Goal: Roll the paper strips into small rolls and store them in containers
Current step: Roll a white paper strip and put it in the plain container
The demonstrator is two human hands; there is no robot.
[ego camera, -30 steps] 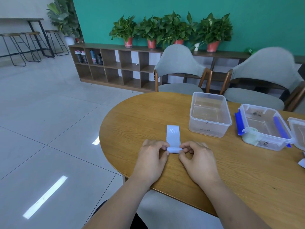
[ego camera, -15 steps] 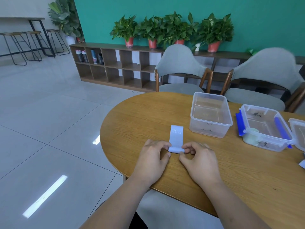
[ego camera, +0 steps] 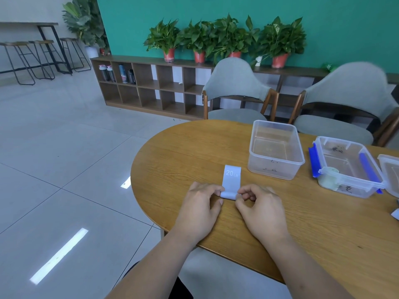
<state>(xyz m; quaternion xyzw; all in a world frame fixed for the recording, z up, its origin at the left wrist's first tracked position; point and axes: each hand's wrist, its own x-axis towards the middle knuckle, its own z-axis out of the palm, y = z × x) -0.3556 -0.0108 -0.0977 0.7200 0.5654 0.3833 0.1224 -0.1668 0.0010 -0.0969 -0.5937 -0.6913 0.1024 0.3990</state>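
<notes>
paper strip (ego camera: 232, 179) pointing away, roll (ego camera: 229, 195) crosswise, left hand (ego camera: 200, 209), right hand (ego camera: 260, 210) fingers (ego camera: 242, 191) pinching it

The paper strip (ego camera: 232, 178), just right of the frame's centre, bears pale print reading "20", followed by smaller letters that look like "LB". Dark handwritten marks stand on the front walls of the open clear container (ego camera: 274, 170) and the blue-clipped container (ego camera: 350, 188) at right, too small to read.

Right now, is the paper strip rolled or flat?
Partly. The paper strip is rolled at its near end, between left hand and right hand; the rest is unrolled.
</notes>
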